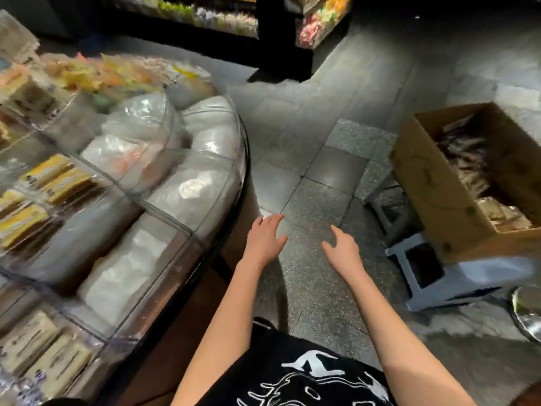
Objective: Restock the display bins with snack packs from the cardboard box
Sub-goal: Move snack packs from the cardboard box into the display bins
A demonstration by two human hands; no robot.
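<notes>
Left hand (265,240), right hand (344,253): empty, fingers loosely spread, near each other over tiled floor (310,197). Cardboard box (439,200) holding snack packs (465,159) sat on grey stool (474,273), right of right hand. Display bins (175,183) curved just left of left hand; floor strip ran between bin rim and box.

A: Box status?
B: Cardboard box (439,183) at right, top open, sitting on a grey stool (409,259). Brown snack packs (465,159) lie loose inside, in a jumble.
A: Bins?
B: Display bins (187,230) at left, with clear walls and dividers, arranged in an arc. Outer ring holds white bagged packs (128,265), inner bins hold yellow-labelled packs (49,177). Too blurred to read the labels.
</notes>
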